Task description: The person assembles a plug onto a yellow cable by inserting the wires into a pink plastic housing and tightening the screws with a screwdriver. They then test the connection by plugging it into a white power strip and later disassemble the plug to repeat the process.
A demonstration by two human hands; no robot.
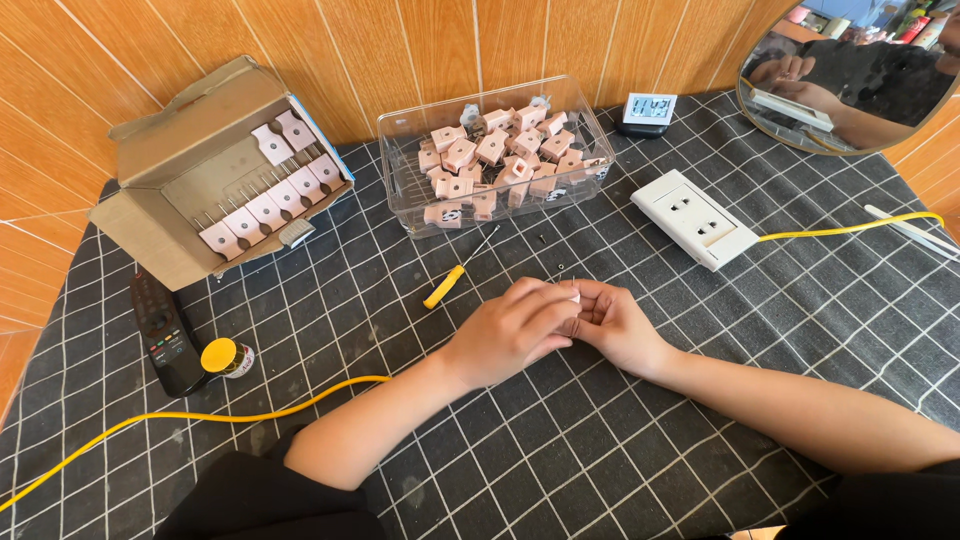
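Note:
My left hand (512, 330) and my right hand (615, 325) meet at the middle of the table, fingers closed together around a small pale pink plug piece (574, 296), mostly hidden between them. A yellow-handled screwdriver (452, 276) lies just beyond my left hand. Two tiny dark screws (541, 239) lie on the cloth past my fingers. A clear plastic bin (420, 215) holds several pink plug adapters (500, 160).
An open cardboard box (165, 150) with rows of pink plugs stands at back left. A white socket block (697, 218) with yellow cable (850, 228) lies right. Also here: a black remote (163, 330), a yellow-capped bottle (226, 357), a small clock (647, 110), a round mirror (850, 75).

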